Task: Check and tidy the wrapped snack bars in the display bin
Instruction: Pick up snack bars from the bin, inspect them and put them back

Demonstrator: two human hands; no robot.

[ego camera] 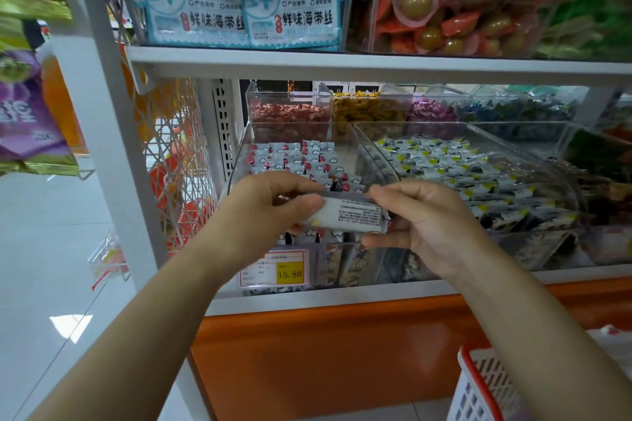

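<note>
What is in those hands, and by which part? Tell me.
One wrapped snack bar, held by both ends: the left hand pinches its left end, the right hand pinches its right end.

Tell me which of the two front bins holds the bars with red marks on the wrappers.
The left front bin, the one with the yellow price tag: its white wrappers carry red spots, while the right bin holds yellow-and-black ones.

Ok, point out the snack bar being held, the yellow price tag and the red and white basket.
snack bar (pixel 352 215), head view, middle of the white printed wrapper.
yellow price tag (pixel 289 273), head view, on the yellow panel reading 15.80.
basket (pixel 470 400), head view, on its white mesh wall.
</note>
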